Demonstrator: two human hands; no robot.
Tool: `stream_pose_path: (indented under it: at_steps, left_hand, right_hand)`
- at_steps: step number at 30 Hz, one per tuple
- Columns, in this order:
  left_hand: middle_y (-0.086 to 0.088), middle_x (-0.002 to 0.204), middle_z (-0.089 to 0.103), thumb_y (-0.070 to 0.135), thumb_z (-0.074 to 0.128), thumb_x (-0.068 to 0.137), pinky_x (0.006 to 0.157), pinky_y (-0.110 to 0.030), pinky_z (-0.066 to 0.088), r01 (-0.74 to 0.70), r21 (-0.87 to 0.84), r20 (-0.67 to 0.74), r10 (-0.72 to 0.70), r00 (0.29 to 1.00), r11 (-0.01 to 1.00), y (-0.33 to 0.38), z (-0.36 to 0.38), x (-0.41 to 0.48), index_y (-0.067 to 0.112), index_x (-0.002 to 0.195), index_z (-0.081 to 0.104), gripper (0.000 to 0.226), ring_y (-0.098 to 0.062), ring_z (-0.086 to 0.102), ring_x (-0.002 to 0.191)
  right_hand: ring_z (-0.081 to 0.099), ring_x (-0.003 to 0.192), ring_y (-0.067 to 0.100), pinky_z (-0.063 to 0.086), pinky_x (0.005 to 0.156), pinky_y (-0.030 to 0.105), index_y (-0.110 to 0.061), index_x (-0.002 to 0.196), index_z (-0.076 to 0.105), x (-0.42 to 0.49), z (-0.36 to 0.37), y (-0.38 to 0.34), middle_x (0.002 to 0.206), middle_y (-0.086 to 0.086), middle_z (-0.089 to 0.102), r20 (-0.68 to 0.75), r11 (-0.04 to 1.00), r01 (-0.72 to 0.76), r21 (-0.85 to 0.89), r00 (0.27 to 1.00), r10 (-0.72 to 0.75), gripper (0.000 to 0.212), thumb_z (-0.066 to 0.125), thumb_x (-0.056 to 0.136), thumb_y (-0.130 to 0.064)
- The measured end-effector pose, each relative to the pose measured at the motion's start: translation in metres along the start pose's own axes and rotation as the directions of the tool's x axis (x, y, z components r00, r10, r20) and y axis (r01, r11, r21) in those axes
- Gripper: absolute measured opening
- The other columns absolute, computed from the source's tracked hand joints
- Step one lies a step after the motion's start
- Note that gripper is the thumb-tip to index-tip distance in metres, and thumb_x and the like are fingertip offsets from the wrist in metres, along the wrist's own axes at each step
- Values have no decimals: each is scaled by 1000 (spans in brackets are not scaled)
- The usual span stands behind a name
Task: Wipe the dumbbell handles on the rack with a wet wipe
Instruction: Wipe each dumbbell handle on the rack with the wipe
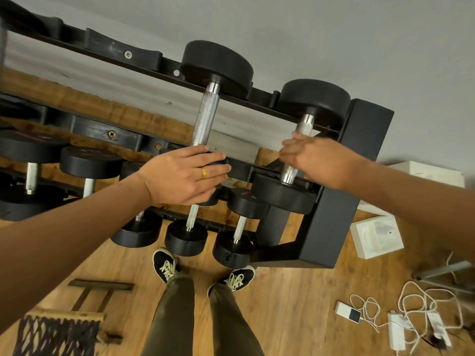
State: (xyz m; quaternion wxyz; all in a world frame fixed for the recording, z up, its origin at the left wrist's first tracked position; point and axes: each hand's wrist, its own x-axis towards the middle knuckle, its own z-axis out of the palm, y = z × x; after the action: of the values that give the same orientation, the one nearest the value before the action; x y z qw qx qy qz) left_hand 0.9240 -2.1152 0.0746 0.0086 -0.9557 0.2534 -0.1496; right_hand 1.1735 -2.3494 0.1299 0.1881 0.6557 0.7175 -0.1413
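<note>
A black rack (365, 140) carries two black-headed dumbbells on its top tier. The left dumbbell's knurled steel handle (205, 114) is bare. My left hand (185, 176), with a gold ring, lies with fairly straight fingers over that dumbbell's near head. My right hand (316, 160) curls round the middle of the right dumbbell's handle (304, 125), just above its near head (282, 196). No wet wipe shows; anything under the right hand's fingers is hidden.
Lower tiers hold several smaller dumbbells (186, 237). My two shoes (165, 265) stand on the wooden floor right below the rack. A white box (377, 238) sits to the right, with chargers and tangled white cables (401, 322) nearby. A woven mat (56, 335) lies at the lower left.
</note>
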Motion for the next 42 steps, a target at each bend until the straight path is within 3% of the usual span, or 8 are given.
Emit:
stream_pose_path:
  at_steps: [4, 8, 13, 18, 25, 33, 37, 42]
  left_hand:
    - [-10, 136, 67, 31, 45, 108, 108, -48, 49, 4, 2, -13, -4, 1000, 1000, 1, 0, 0, 11, 127, 71, 38, -30, 59, 132]
    - [-10, 135, 67, 31, 46, 107, 108, -47, 50, 10, -5, -26, -10, 1000, 1000, 1, 0, 0, 11, 126, 72, 38, -30, 60, 131]
    - [-9, 135, 67, 29, 51, 106, 109, -46, 49, 2, -11, -40, -2, 999, 1000, 0, 1, -1, 11, 126, 72, 35, -30, 59, 132]
    - [-10, 136, 67, 29, 49, 107, 109, -48, 49, -10, -24, -39, 9, 999, 1000, 0, 2, -2, 10, 128, 71, 36, -31, 58, 133]
    - [-10, 137, 66, 29, 45, 108, 109, -47, 48, -18, -34, -26, 17, 1000, 999, -2, 2, -2, 9, 130, 70, 38, -30, 58, 134]
    - [-10, 138, 66, 29, 49, 107, 110, -47, 48, -38, -52, -26, 37, 999, 998, -4, 4, -4, 10, 129, 70, 36, -29, 57, 134]
    - [-11, 137, 66, 30, 46, 108, 109, -48, 49, -19, -47, -20, 18, 1000, 999, -3, 4, -4, 9, 130, 69, 38, -30, 57, 134]
    - [-10, 136, 67, 30, 47, 108, 108, -47, 49, -27, -15, -30, 27, 999, 1000, -3, 4, -4, 10, 130, 70, 38, -29, 58, 132]
  right_hand:
    - [47, 134, 21, 41, 112, 44, -14, 135, 60, 1, 3, -8, 137, 0, 57, 118, 977, 175, 124, 975, -189, 50, 59, 87, -1]
    - [44, 138, 24, 35, 117, 44, -18, 140, 55, 7, -13, 19, 142, 3, 54, 134, 982, 171, -85, 978, -159, 50, 59, 91, -6]
    - [22, 152, 22, -12, 115, 28, -13, 146, 47, 12, -20, 37, 154, 3, 43, 146, 995, -73, -71, 986, 83, 50, 50, 97, -4]
    - [45, 139, 33, 19, 118, 55, -3, 129, 64, -14, 23, 4, 139, 15, 59, -113, 991, 127, 52, 986, -120, 64, 75, 68, 15]
    - [41, 142, 29, 35, 115, 54, -9, 137, 59, -30, 31, -7, 147, 10, 53, -131, 977, 140, 161, 984, -120, 70, 74, 72, 14]
    - [32, 148, 26, 21, 123, 47, -18, 145, 50, -10, 9, -18, 154, 4, 45, 40, 988, 29, 150, 999, -36, 66, 65, 85, 4]
    - [49, 137, 33, 44, 108, 57, -11, 136, 59, -19, 14, -22, 143, 9, 57, -85, 996, 30, 88, 996, -23, 70, 75, 72, 12]
    - [56, 130, 31, 40, 110, 53, -10, 128, 66, -13, 9, -29, 136, 11, 62, -176, 997, 9, 74, 984, 4, 69, 81, 66, 13]
